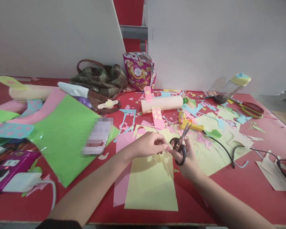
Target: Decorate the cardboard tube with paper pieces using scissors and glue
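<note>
"My left fingers (pixel 164 147) are pinching a small pink piece (pixel 168 149), and my right hand (pixel 188 159) is curled around the scissors (pixel 182 140)."

"Is your right thumb through a handle loop?"

"I can't tell; it overlaps the lower one. The blades point up and away, slightly parted."

"And the pink piece?"

"Between my hands, above the pale yellow sheet (pixel 152 194)."

"What could go wrong?"

"It's so tiny that a loose pinch could drop it, and among the paper scraps (pixel 205 140) beyond I'd struggle to find it. Squeezing too hard might crease it. With the scissors crowding my right fingers, a twist of that wrist could swing the blades or knock the piece free."

"Anything beside them?"

"The yellow glue gun (pixel 193 125), just past the blades; a careless reach could bump it."
</note>
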`<state>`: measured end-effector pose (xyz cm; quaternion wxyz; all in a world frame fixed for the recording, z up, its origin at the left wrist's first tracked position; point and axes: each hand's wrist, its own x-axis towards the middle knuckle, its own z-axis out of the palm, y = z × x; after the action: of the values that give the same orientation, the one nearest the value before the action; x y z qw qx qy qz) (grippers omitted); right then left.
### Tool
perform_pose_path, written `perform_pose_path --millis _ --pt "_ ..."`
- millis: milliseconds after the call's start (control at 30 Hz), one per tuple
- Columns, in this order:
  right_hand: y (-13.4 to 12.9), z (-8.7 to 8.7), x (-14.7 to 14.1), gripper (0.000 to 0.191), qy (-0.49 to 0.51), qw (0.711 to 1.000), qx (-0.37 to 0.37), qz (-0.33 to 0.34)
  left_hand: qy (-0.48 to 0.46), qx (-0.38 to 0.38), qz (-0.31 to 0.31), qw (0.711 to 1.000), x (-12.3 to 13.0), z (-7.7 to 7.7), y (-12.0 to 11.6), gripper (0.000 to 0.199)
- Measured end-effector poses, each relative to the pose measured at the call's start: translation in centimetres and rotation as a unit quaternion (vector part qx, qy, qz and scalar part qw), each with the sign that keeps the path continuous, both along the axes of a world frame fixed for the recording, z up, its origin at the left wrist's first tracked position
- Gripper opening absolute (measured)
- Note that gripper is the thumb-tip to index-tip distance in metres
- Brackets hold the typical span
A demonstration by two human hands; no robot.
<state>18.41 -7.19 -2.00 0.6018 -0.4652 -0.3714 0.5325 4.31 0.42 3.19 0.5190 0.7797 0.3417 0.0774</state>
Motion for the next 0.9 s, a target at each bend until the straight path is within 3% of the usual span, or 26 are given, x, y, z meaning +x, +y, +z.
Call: perform_pose_path --millis 367,567,733,900 --pt "0.0 0.0 0.0 0.028 0.009 1.0 -0.007 -0.007 -0.009 0.02 -0.015 1.0 0.3 -0.4 -0.3 0.026" --pt "-0.2 0.5 -0.1 0.023 0.02 0.991 -0.001 0.133 -0.026 0.035 0.005 0.999 -1.0 0.8 0.9 0.03" --pt "-0.4 0.8 -0.1 0.027 0.033 0.972 0.016 0.232 -0.03 0.032 0.059 0.997 -2.2 1.9 1.6 0.029" --pt "-0.5 1.1 0.0 0.029 0.026 0.957 0.02 0.289 -0.022 0.035 0.056 0.998 -2.4 2.1 1.6 0.029"
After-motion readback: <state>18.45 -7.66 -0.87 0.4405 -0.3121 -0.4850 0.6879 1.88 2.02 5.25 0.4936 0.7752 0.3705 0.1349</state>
